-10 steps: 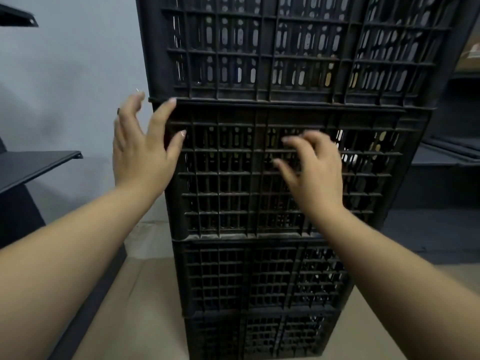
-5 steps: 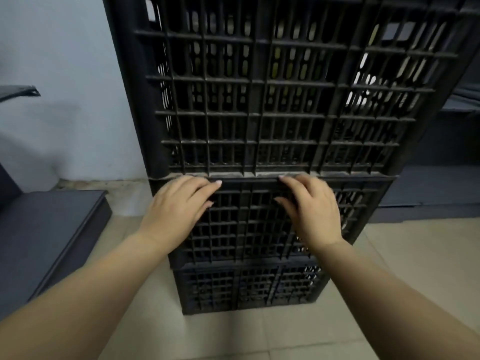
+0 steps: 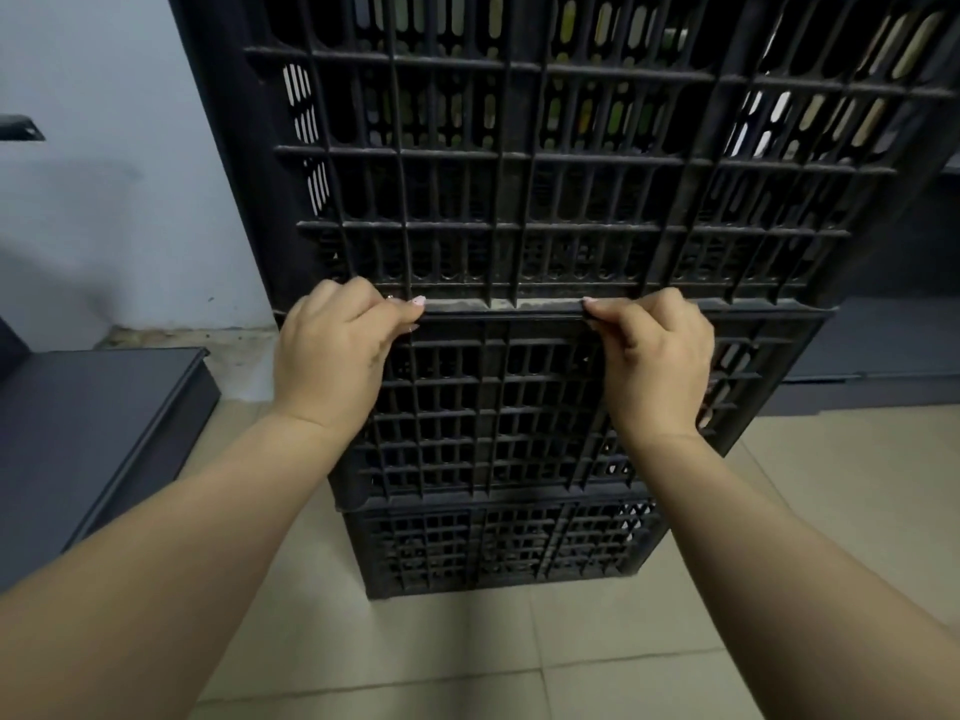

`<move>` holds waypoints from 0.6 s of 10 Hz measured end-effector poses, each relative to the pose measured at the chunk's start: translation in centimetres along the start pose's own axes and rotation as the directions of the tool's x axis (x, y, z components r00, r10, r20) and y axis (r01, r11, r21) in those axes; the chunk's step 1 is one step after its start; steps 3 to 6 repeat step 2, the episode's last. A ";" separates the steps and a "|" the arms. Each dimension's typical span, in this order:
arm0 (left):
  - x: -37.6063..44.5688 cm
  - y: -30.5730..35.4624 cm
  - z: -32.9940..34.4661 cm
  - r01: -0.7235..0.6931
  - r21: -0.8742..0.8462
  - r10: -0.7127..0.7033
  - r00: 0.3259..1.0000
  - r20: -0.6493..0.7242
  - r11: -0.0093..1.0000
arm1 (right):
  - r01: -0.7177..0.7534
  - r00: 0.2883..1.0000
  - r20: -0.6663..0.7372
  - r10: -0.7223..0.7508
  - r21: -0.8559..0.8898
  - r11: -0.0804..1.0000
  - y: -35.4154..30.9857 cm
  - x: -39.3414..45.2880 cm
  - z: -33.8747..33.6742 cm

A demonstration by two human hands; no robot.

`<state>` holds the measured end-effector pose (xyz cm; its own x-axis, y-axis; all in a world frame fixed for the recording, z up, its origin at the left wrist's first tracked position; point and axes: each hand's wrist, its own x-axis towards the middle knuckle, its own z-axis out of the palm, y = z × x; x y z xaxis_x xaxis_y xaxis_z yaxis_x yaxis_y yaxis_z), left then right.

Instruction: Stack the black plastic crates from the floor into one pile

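Head view, pile: we see three black crates stacked one on another on the tiled floor, close to a pale wall; the pile stands upright, straight ahead of us.
Head view, upper crate: it fills the top of the picture, its top edge out of sight, and sits on the middle crate.
Head view, lower crate: it rests on the tiles under the middle one.
Head view, left hand: our fingers are curled closed at the seam between the upper and middle crates, left of centre, the fingertips hooked at the rim of the middle crate.
Head view, right hand: it is curled the same way at the same seam, right of centre, thumb and fingers pinching the rim of the middle crate.
Head view, grip: both hands are narrow and closed on that rim; we cannot tell how far the fingers reach in.
Head view, surroundings: a dark low platform lies to our left on the floor, and another dark ledge lies to the right behind the pile.
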<state>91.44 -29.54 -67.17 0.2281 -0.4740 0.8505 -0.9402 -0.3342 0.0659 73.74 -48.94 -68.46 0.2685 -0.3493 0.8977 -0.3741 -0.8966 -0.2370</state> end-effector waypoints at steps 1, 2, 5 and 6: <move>-0.8 0.8 0.0 0.008 0.012 -0.008 1.000 0.010 1.000 | 0.005 0.998 0.065 -0.003 -0.017 1.000 -0.2 -1.3 -0.2; -2.2 0.8 -0.3 -0.012 0.011 0.012 0.999 0.031 1.000 | 0.111 0.986 0.133 -0.102 -0.065 0.992 0.7 -4.2 -1.0; -2.2 0.8 -0.3 -0.012 0.011 0.012 0.999 0.031 1.000 | 0.111 0.986 0.133 -0.102 -0.065 0.992 0.7 -4.2 -1.0; -2.2 0.8 -0.3 -0.012 0.011 0.012 0.999 0.031 1.000 | 0.111 0.986 0.133 -0.102 -0.065 0.992 0.7 -4.2 -1.0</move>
